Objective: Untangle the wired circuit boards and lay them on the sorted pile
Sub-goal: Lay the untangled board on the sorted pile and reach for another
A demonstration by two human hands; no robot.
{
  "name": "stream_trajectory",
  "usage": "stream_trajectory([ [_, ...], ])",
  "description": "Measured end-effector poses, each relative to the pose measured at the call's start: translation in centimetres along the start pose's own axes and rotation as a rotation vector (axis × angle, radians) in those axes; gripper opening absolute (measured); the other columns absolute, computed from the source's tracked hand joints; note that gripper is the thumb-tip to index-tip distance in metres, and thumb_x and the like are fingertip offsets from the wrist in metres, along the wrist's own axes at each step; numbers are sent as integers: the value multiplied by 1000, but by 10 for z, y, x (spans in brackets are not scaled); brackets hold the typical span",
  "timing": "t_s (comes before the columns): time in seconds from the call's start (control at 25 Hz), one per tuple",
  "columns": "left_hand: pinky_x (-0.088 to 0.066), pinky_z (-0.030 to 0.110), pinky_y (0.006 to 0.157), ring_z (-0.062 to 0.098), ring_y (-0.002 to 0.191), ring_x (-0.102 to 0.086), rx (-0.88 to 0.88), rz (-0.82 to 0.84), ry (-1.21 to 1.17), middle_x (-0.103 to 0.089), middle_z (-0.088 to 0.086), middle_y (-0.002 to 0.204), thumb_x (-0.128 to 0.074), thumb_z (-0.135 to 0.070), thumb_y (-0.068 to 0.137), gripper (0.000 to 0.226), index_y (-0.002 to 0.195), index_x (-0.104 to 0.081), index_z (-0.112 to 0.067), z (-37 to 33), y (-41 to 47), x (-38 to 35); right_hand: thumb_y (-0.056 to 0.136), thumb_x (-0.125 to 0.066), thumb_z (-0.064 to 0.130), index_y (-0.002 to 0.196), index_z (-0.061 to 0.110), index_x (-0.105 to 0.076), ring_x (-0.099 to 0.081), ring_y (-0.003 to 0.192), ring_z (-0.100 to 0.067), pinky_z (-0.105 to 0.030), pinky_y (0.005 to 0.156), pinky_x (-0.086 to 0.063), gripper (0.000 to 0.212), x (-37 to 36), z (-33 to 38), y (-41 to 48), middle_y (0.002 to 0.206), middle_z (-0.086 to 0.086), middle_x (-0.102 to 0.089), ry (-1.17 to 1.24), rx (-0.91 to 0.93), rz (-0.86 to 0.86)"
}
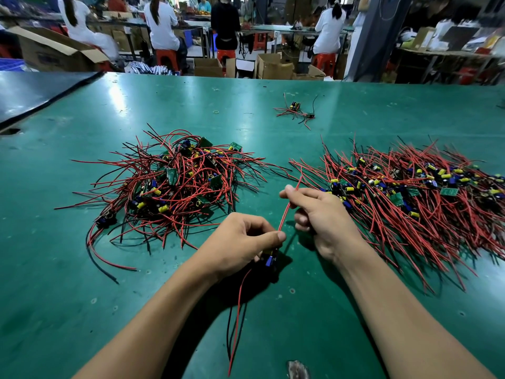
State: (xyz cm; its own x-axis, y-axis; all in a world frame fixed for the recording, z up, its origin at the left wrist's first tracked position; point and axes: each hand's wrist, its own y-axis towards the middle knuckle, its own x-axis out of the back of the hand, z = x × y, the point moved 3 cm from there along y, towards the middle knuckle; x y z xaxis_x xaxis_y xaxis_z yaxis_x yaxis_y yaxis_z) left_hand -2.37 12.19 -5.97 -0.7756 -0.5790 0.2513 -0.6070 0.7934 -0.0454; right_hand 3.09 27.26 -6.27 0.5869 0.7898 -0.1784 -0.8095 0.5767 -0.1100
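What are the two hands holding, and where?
The left hand grips a wired circuit board by its body; the right hand pinches its red wire partway along.

- Left hand [240, 242] grips a small circuit board [270, 259] with a blue capacitor above the green table [82, 283].
- Right hand [319, 212] pinches the board's red wire [285, 210], which runs straight between both hands.
- Tangled pile [175, 187] lies left, sorted pile [415, 195] right.

1. left hand [240, 242] — fingers curled, thumb tip pressed to forefinger, gripping the wired board [269, 260].
2. right hand [319, 214] — just beside it, pinching the red wire [285, 213] between thumb and forefinger.
3. both forearms bare, reaching forward.
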Motion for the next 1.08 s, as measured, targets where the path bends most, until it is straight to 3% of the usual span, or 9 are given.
stream_trajectory([
  [0.12, -40, 18, 49, 10, 49, -47, 13, 5, -21, -58, 1, 57, -72, -19, 87, 18, 71, -70, -10, -2, 0, 0, 93, -67, 35, 72, 9, -69, -29, 37, -5, -17, 37, -22, 33, 1, 5, -1, 55, 5, -43, 33, 0, -45],
  [0.24, -41, 19, 50, 12, 49, -48, 45, 24, -49, -60, -1, 56, -74, -20, 85, 15, 72, -73, -12, -1, -1, 3, 95, -62, 43, 65, 11, -56, -24, 30, -4, -16, 33, -17, 44, -1, 6, -2, 49, 5, -35, 170, -158, -30],
  [0.4, -41, 25, 53, 16, 51, -50, 60, 71, -86, -61, 3, 58, -75, -21, 83, 19, 78, -73, -2, -1, -2, 3, 93, -64, 35, 58, 16, -43, -19, 26, -4, -16, 28, -16, 45, -1, 6, -4, 45, 5, -33, 337, -306, 41],
  [0.52, -40, 24, 52, 15, 51, -49, 69, 65, -81, -59, 3, 58, -75, -21, 84, 20, 79, -73, -1, 0, -2, 4, 92, -64, 41, 62, 14, -50, -21, 29, -3, -16, 28, -16, 43, -1, 4, -4, 48, 5, -36, 352, -328, 39],
  [0.68, -41, 18, 45, 9, 46, -48, 90, -63, -212, -57, 1, 58, -70, -17, 88, 17, 85, -71, 0, -1, -3, 5, 76, -65, 65, 88, 11, -71, -31, 40, -4, -15, 33, -25, 55, 6, 7, -1, 60, 6, -50, 205, -255, 15],
  [0.8, -51, 23, 47, 15, 56, -63, 94, -251, -431, -68, 14, 75, -67, -15, 90, 13, 93, -69, -2, -6, -3, 15, 76, -75, 44, 100, 10, -72, -41, 44, -5, -16, 36, -31, 42, 7, 6, -4, 68, 4, -57, 64, -172, 74],
  [0.92, -57, 28, 58, 23, 75, -67, 89, -406, -563, -71, 21, 92, -67, -20, 89, 10, 90, -69, -10, -8, -2, 28, 80, -81, 19, 92, 15, -75, -51, 50, -5, -14, 42, -37, 14, -1, 5, -13, 68, 6, -64, -295, -35, 268],
  [1.0, -55, 33, 66, 22, 74, -66, 82, -473, -633, -71, 16, 86, -67, -21, 89, 9, 89, -70, -13, -9, -2, 30, 78, -84, 23, 86, 21, -74, -53, 53, 0, -11, 46, -37, 12, -11, 2, -21, 71, 10, -64, -460, 7, 436],
  [1.08, -55, 33, 65, 18, 67, -66, 59, -545, -696, -71, 9, 79, -67, -21, 90, 9, 83, -68, -15, -11, -2, 32, 74, -87, 37, 79, 25, -70, -53, 55, -1, -11, 49, -38, 21, -21, 0, -27, 70, 10, -62, -490, 62, 460],
])
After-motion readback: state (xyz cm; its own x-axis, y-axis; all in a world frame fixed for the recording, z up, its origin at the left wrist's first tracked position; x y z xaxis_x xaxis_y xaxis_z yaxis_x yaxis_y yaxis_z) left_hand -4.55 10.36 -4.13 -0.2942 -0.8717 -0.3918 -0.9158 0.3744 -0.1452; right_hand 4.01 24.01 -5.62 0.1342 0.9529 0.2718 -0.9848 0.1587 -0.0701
